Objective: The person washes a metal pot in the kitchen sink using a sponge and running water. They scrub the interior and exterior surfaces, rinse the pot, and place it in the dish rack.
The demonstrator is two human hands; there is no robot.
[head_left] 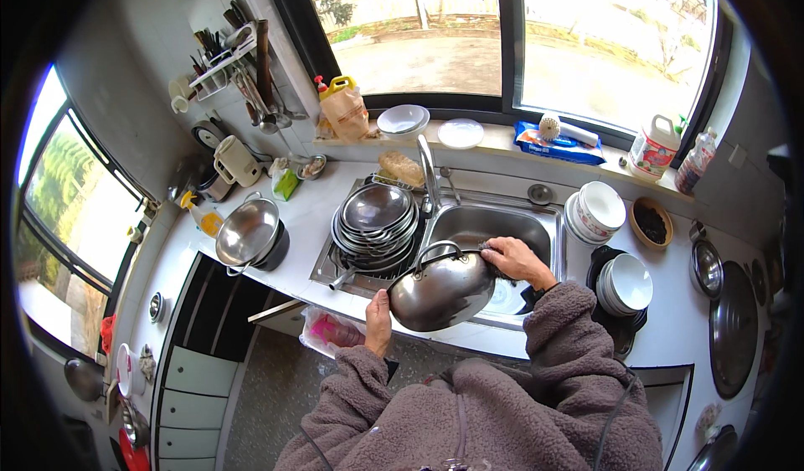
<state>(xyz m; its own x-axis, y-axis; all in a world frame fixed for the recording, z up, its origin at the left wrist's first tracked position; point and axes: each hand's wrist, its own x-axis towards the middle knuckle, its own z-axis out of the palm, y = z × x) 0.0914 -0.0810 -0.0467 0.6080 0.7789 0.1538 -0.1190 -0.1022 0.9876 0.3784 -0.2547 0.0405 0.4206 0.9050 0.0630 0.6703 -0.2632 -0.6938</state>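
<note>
A steel pan [444,291] with a loop handle is tipped on its side over the sink's front edge, its rounded outside facing me. My left hand [378,324] grips its left edge, fingers mostly hidden behind it. At its upper right edge, my right hand [516,260] is closed around a grey scourer [486,247] that looks like steel wool and presses against the metal. Beneath and behind the pan lies the sink basin [536,220], where a pale bowl [506,297] is partly visible. A tall faucet [429,174] rises behind.
Stacked pans and lids [377,211] cover the drainboard on the left. A two-handled pot [249,230] stands farther left. Stacked bowls [600,209] and more white bowls [626,283] crowd the right. Bottles and a blue packet [557,143] line the windowsill. A plastic bag [328,330] hangs below the counter.
</note>
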